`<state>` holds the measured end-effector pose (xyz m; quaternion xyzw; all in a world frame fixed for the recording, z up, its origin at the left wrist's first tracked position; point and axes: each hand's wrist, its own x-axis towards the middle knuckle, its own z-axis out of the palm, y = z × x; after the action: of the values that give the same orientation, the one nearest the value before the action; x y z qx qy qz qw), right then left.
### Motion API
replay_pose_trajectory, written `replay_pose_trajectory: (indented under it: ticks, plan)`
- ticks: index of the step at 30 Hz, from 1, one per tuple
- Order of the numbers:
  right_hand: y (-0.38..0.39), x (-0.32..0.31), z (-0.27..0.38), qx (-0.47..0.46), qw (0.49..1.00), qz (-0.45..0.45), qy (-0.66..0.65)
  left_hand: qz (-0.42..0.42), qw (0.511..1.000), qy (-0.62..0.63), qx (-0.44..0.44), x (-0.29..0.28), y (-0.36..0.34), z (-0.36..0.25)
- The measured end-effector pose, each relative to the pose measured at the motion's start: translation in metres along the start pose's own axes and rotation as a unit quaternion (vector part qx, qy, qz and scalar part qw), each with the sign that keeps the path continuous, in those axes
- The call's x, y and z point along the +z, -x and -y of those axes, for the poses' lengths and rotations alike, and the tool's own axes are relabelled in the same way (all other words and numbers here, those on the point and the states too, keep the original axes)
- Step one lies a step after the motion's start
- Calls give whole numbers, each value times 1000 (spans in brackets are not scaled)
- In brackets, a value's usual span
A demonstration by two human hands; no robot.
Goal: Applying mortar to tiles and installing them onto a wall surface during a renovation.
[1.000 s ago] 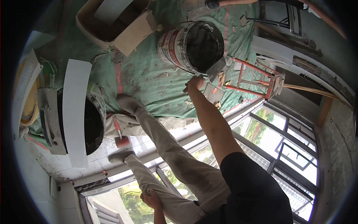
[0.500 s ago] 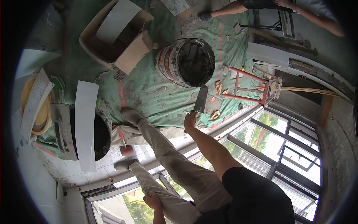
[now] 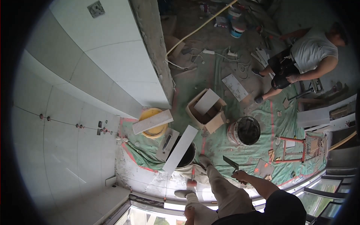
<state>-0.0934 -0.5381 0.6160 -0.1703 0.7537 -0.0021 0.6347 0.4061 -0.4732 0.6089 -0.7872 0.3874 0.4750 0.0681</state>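
Observation:
My right hand (image 3: 240,176) is closed round the handle of a trowel (image 3: 231,162), its dark blade pointing away to the left over the green sheet. My left hand (image 3: 190,212) lies on my left trouser leg near the lower edge, with no object visible in it. Beyond the trowel stands a bucket of dark grey mortar (image 3: 248,131). To its left, a long white tile strip (image 3: 180,149) lies across a black bucket (image 3: 188,155), beside a grey flat plate with a handle (image 3: 167,144). A mallet with a red head (image 3: 191,183) lies by my feet.
A cardboard box (image 3: 195,112) holds a tile piece. Another strip (image 3: 153,122) lies across a yellow tub (image 3: 155,132). A co-worker (image 3: 313,56) is at the upper right. A red-framed stand (image 3: 296,150) is on the right, with windows below it. Pale tiled walls (image 3: 63,146) fill the left.
The view has swung left and upward, bringing the tiled walls and more of the co-worker into sight. The trowel's blade now points more to the left. My left hand stays on the leg.

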Motion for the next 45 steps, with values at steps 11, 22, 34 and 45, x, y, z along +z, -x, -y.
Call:
replay_pose_trajectory:
  ticks: [11, 22, 34, 45]
  plan:
    - [212, 51, 92, -276, 950, -139, -31, 55, 909, 280, 302, -140, 17, -73]
    - [198, 111, -35, -106, 967, -227, 46, -460, 186, 424, 758, -664, 397, -243]
    - [58, 71, -59, -285, 771, -244, 515, -133, 759, 579, 268, -401, 140, -135]
    - [53, -89, 150, -129, 969, -94, 188, -81, 878, 334, 333, -232, 111, -150]
